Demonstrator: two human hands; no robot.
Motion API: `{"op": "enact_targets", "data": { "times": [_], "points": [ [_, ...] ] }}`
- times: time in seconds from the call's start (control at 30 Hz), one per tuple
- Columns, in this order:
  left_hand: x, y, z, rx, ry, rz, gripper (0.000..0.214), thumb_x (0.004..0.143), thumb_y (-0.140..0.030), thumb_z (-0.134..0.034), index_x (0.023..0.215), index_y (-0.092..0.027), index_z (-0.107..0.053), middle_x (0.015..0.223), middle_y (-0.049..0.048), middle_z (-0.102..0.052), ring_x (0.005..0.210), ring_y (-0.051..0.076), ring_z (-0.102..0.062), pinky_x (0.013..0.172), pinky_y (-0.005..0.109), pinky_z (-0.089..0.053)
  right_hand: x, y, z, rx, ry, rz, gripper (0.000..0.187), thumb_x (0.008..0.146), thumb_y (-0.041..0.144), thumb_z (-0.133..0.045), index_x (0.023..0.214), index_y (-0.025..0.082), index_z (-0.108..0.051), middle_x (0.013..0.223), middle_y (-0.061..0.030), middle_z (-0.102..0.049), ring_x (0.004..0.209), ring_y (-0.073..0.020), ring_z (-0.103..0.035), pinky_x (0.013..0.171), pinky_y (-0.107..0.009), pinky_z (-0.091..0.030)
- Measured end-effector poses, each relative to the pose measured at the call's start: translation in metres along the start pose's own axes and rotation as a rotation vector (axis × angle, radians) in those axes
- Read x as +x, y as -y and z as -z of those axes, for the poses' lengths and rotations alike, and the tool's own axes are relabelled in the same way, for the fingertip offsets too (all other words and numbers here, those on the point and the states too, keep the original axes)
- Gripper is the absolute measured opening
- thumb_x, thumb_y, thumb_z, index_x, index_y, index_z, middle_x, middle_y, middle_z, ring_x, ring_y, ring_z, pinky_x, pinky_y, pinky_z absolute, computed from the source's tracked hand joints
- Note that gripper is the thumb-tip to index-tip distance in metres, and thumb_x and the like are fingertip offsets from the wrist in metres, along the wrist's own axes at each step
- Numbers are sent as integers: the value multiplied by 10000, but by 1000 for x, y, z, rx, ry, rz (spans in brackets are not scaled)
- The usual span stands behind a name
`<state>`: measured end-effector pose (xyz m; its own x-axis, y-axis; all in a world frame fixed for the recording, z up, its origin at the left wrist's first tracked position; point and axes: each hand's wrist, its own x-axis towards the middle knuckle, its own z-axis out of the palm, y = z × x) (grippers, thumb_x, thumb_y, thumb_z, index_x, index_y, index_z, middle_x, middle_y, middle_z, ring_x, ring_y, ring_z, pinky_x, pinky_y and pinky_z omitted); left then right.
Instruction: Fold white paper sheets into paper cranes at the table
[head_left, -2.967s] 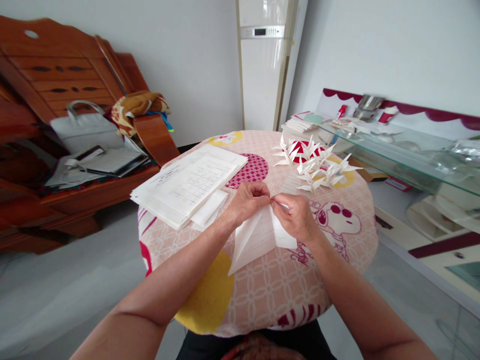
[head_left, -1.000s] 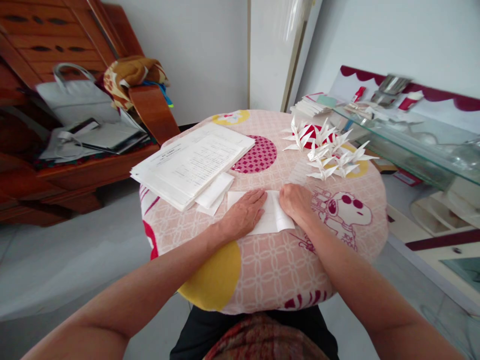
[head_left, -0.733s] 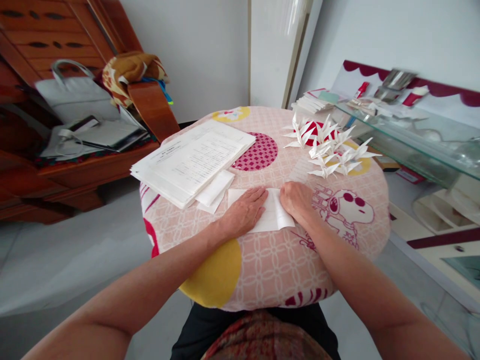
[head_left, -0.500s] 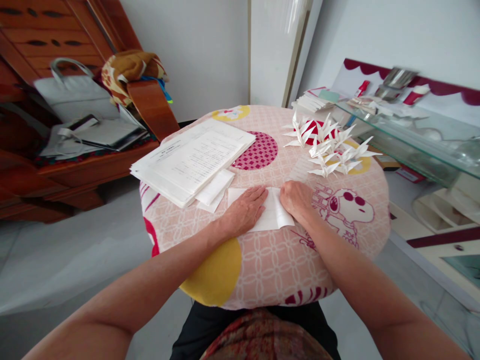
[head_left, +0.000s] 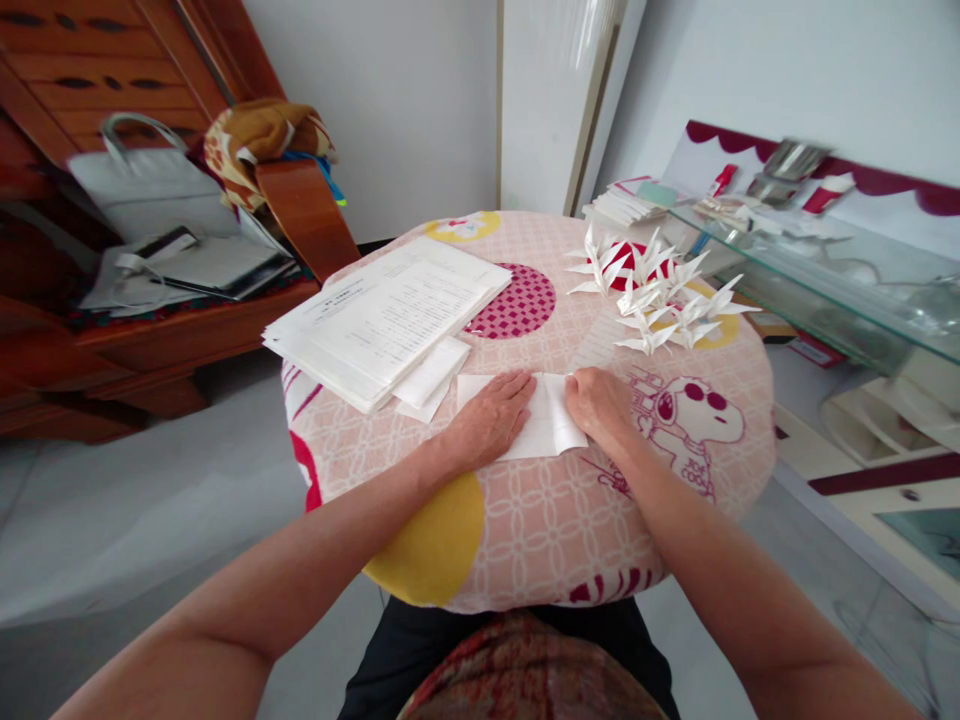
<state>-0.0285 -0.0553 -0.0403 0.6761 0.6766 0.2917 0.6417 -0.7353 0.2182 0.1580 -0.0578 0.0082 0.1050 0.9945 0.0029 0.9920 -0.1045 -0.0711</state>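
Note:
A white sheet of paper (head_left: 541, 430) with a fold line near its right side lies on the cloth-covered round table (head_left: 547, 540). My left hand (head_left: 496, 410) rests flat on the sheet's left part, fingers stretched toward the upper right. At the upper right edge of the sheet, my right hand (head_left: 600, 405) is closed with its fingers curled on the paper; its fingertips are partly hidden. Beyond it stands a group of folded white paper cranes (head_left: 652, 290). A strip of lined paper (head_left: 598, 340) lies flat between the cranes and the sheet.
A stack of printed papers (head_left: 390, 320) fills the table's left side, with smaller folded paper pieces (head_left: 431, 380) at its near edge. To the right is a glass shelf (head_left: 825, 270) with bottles and tins. A wooden bench (head_left: 187, 330) with a grey bag (head_left: 150, 180) stands left.
My right hand has slid slightly to the right along the paper's upper edge. My left hand stays in place on the sheet.

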Motion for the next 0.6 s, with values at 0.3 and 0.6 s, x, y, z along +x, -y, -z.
{"op": "enact_targets", "data": {
  "times": [0.3,0.6],
  "points": [
    [0,-1,1,8,2,3,486,998,-237,-345,1429,-36,-450,1503,208,-466,1435,265,-401,1203,443,-328,-1,-5,1,11,7,6,437,997,334,-361,1011,139,-752,1025,-177,-752,976,-276,-705,792,-329,-478],
    [0,-2,2,9,7,0,493,999,-241,-323,1426,-28,-448,1508,214,-457,1443,262,-386,1203,445,-320,-13,-7,1,-6,-14,21,419,991,298,-369,996,143,-758,1002,-168,-756,953,-269,-707,789,-321,-473]
  ]
}}
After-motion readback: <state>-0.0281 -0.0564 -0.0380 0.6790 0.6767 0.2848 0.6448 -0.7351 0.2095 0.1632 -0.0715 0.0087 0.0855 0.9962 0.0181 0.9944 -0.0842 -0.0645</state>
